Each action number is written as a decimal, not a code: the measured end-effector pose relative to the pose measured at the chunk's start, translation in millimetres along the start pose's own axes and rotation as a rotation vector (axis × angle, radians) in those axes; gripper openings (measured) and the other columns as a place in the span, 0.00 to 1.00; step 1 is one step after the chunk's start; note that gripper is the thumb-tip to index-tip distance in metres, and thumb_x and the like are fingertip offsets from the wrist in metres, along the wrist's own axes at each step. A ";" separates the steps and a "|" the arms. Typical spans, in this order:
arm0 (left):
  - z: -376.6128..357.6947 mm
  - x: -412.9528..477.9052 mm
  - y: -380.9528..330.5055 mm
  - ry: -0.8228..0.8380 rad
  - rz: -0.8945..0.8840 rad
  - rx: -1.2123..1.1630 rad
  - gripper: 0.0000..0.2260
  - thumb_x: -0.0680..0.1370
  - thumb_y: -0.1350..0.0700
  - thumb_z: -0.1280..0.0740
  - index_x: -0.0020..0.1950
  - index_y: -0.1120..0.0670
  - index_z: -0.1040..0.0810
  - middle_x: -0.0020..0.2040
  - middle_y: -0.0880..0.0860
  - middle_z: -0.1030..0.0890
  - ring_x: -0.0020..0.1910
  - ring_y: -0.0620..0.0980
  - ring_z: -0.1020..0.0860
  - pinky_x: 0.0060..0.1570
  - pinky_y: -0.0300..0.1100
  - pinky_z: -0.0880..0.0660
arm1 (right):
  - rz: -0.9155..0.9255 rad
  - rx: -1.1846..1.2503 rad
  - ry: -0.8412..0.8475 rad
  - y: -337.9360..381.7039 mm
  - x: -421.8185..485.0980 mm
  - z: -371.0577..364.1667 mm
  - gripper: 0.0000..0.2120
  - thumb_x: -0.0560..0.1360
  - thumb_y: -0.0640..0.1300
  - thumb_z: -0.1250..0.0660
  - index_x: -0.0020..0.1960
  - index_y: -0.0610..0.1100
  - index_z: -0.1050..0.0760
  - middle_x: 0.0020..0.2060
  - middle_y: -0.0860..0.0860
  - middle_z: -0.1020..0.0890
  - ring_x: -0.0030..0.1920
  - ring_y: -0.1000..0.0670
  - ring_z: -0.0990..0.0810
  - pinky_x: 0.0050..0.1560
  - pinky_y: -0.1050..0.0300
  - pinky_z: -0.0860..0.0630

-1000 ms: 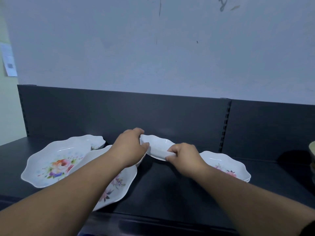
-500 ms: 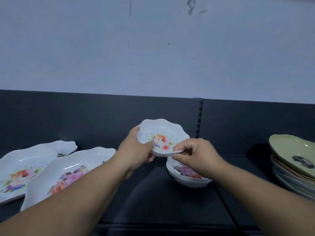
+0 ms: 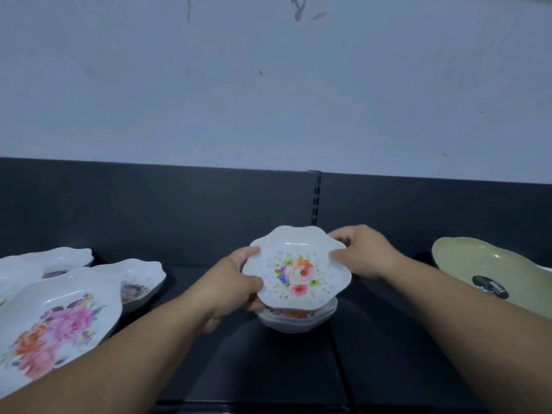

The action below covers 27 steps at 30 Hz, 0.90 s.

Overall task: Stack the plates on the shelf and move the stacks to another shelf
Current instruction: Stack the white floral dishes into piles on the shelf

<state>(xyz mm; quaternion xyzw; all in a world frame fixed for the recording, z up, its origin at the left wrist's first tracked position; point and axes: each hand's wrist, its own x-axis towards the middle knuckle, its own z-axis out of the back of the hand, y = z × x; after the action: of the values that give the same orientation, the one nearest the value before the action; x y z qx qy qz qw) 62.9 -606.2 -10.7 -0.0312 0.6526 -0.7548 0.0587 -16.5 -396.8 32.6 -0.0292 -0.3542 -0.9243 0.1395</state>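
Both hands clamp the small scalloped floral plate, left hand and right hand on opposite rims, with the plate stack directly beneath, seemingly just clear of touching.

Both forearms are bare to the frame's edge, the left hand and right hand without gloves, rings or watch.
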 end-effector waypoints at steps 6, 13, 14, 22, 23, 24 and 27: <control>-8.1 4.9 13.6 -0.183 -0.110 0.424 0.23 0.75 0.54 0.32 0.69 0.45 0.32 0.62 0.39 0.27 0.61 0.46 0.24 0.60 0.42 0.28 | -0.042 0.030 0.034 -14.8 13.2 -5.8 0.20 0.71 0.32 0.44 0.51 0.49 0.19 0.34 0.45 0.15 0.21 0.50 0.23 0.23 0.64 0.29; -24.1 3.8 29.8 -0.180 -0.085 0.693 0.39 0.64 0.29 0.35 0.71 0.44 0.34 0.68 0.44 0.28 0.65 0.45 0.28 0.66 0.44 0.31 | -0.047 0.035 0.093 -27.6 20.4 -23.6 0.19 0.72 0.30 0.46 0.52 0.43 0.20 0.27 0.44 0.19 0.21 0.50 0.24 0.23 0.62 0.28; -26.3 5.4 32.6 -0.177 -0.090 0.717 0.42 0.61 0.26 0.37 0.71 0.43 0.34 0.69 0.44 0.28 0.65 0.45 0.28 0.66 0.44 0.31 | -0.046 0.042 0.102 -29.6 21.5 -26.4 0.18 0.72 0.31 0.46 0.52 0.42 0.21 0.29 0.42 0.18 0.22 0.49 0.24 0.25 0.61 0.27; -38.3 11.5 38.5 -0.169 -0.087 0.771 0.37 0.72 0.38 0.34 0.76 0.49 0.43 0.76 0.46 0.41 0.73 0.46 0.38 0.70 0.40 0.39 | -0.031 0.002 0.102 -47.0 30.5 -31.5 0.18 0.72 0.30 0.46 0.51 0.47 0.24 0.31 0.43 0.17 0.23 0.50 0.22 0.27 0.61 0.24; -38.8 13.6 38.1 -0.163 -0.085 0.774 0.38 0.72 0.37 0.34 0.76 0.49 0.44 0.76 0.46 0.41 0.73 0.46 0.39 0.71 0.41 0.40 | -0.029 -0.006 0.093 -48.9 32.3 -31.5 0.20 0.72 0.30 0.46 0.55 0.47 0.24 0.32 0.43 0.17 0.24 0.50 0.21 0.27 0.61 0.24; -39.6 15.3 36.9 -0.154 -0.078 0.782 0.38 0.73 0.37 0.34 0.77 0.49 0.45 0.76 0.46 0.41 0.74 0.47 0.39 0.71 0.41 0.40 | -0.023 -0.016 0.081 -50.2 34.2 -31.0 0.22 0.73 0.30 0.46 0.60 0.47 0.25 0.35 0.43 0.16 0.24 0.50 0.21 0.26 0.61 0.25; -43.1 20.9 34.0 -0.130 -0.074 0.806 0.37 0.74 0.38 0.35 0.78 0.49 0.47 0.77 0.46 0.44 0.75 0.47 0.41 0.72 0.41 0.42 | 0.011 -0.045 0.029 -52.6 39.2 -26.9 0.26 0.72 0.31 0.45 0.66 0.48 0.28 0.45 0.44 0.17 0.32 0.48 0.18 0.32 0.59 0.24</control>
<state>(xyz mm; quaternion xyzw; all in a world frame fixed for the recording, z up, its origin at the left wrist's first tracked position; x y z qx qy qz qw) 38.5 -571.4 -51.3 -0.0768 0.2982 -0.9481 0.0799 -67.5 -386.6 -15.5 -0.0210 -0.3310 -0.9316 0.1491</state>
